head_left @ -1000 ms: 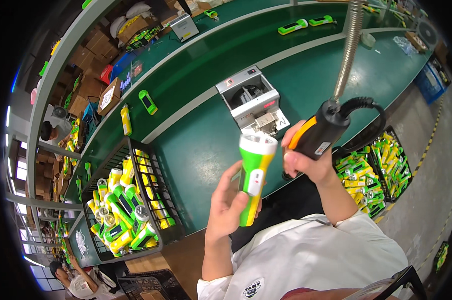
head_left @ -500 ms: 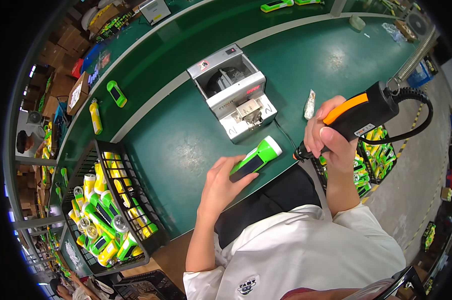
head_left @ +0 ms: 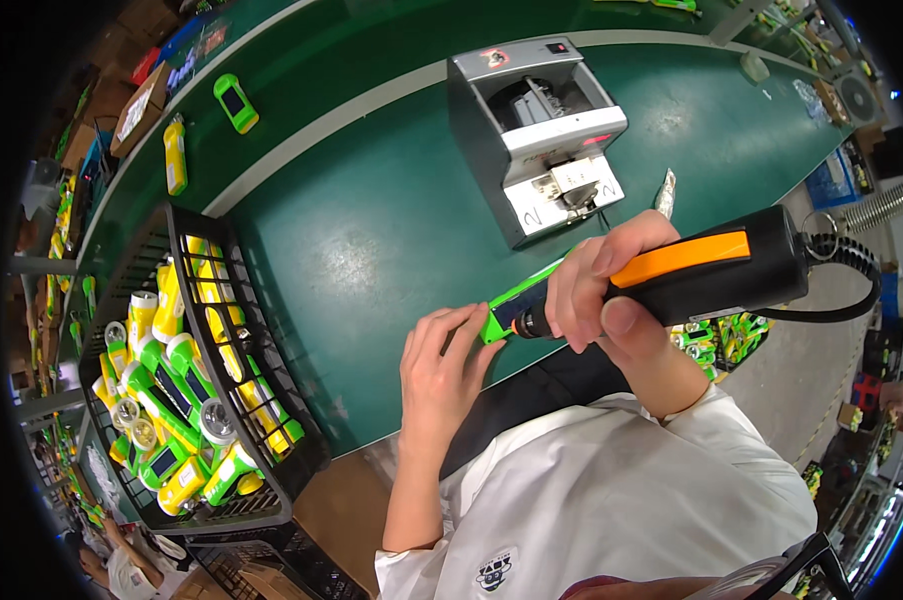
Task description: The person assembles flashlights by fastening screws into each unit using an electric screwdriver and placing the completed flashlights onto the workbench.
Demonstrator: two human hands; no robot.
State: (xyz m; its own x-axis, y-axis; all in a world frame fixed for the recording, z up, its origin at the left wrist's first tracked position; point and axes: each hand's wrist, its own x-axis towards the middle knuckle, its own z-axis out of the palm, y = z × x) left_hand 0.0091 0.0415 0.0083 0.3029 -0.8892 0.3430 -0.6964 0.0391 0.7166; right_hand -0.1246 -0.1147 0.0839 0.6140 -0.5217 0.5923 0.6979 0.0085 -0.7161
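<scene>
My left hand pinches the near end of a green flashlight with a dark panel on its side, close to the table's front edge. My right hand is wrapped around a black electric screwdriver with an orange lever. The screwdriver's tip points left and is at the flashlight's end beside my left fingers; whether it touches a screw is too small to tell. Much of the flashlight's far part is hidden behind my right hand. Beyond it stands a grey screw feeder.
A black crate full of green and yellow flashlights stands at the left. On the green conveyor behind lie a green flashlight and a yellow flashlight. A crumpled silvery packet lies right of the feeder. The screwdriver's coiled cord hangs right.
My right hand has brought the screwdriver left and down to the flashlight's end. The flashlight stays in my left hand. The whole view has shifted, so the feeder appears farther right and higher.
</scene>
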